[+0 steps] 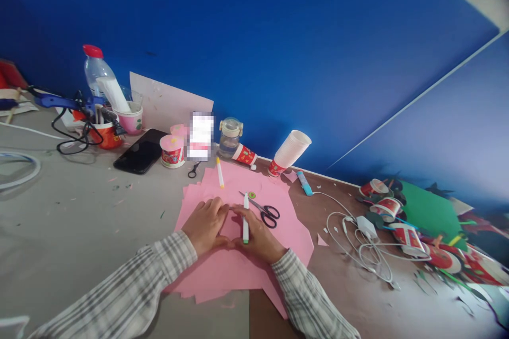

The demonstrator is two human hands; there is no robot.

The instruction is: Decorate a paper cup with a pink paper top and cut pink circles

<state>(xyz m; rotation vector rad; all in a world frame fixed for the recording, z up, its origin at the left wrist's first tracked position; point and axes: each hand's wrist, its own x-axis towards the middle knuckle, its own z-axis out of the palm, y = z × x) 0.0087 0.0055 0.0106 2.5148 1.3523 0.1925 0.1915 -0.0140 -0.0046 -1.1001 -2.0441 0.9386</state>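
Note:
Both of my hands lie on a stack of pink paper sheets (222, 270) on the table. My left hand (205, 222) lies flat, fingers stretched out on the paper. My right hand (258, 235) rests beside it, thumbs touching, with a white marker with a green end (245, 217) held across its fingers. Black-handled scissors (264, 211) lie on the paper just right of my right hand. A second white pen with a yellow tip (219, 172) lies at the paper's far edge.
Paper cups (172, 151), a glass jar (230, 136), a stack of white cups (290, 151), a black phone (140, 158) and small scissors (193, 170) stand behind. A glue gun (67, 101) and bottle (97, 71) at left. White cables with charger (366, 228), cups and green paper (429, 212) at right.

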